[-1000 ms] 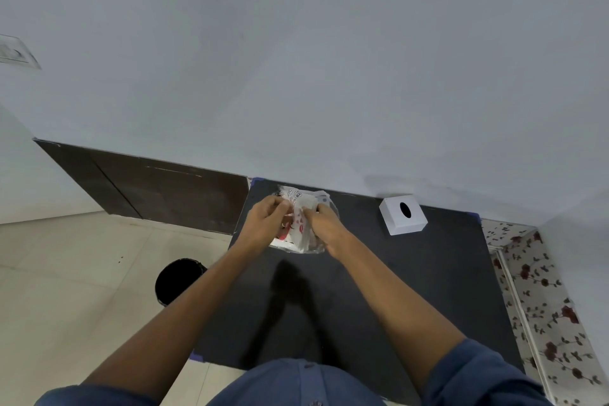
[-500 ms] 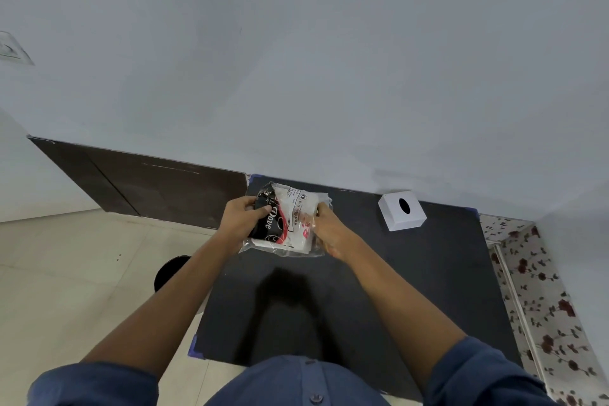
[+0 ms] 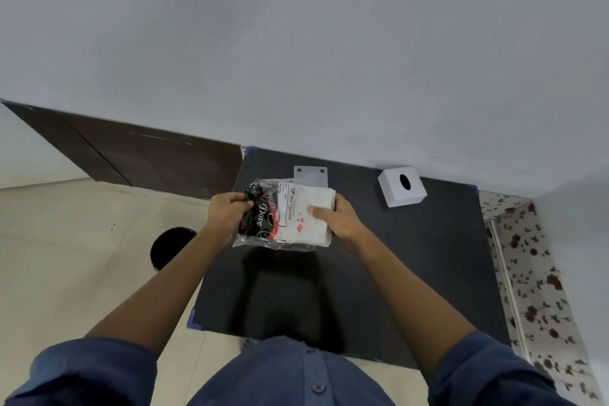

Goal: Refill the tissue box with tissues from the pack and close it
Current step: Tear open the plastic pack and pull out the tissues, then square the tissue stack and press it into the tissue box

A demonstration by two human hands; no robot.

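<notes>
From the head camera, looking down, both hands hold the pack (image 3: 285,214) above a black table (image 3: 412,260). The pack is clear plastic with a black printed end toward the left and a white stack of tissues (image 3: 313,217) showing through toward the right. The left hand (image 3: 227,214) is closed, its fingers pinching the black end of the wrapper. The right hand (image 3: 339,219) grips the opposite end, with the thumb laid flat on top of the white stack and the other fingers curled beneath, out of sight. The box (image 3: 402,186), a white cube with a dark oval slot in its top face, sits on the far right part of the table close to the wall (image 3: 296,43), well apart from the pack. A flat white plate (image 3: 310,175) with two small holes lies on the table just beyond the pack. A dark round bin (image 3: 171,245) stands on the tiled floor (image 3: 66,257) left of the table. Blue sleeves (image 3: 487,369) frame the bottom of the view.
</notes>
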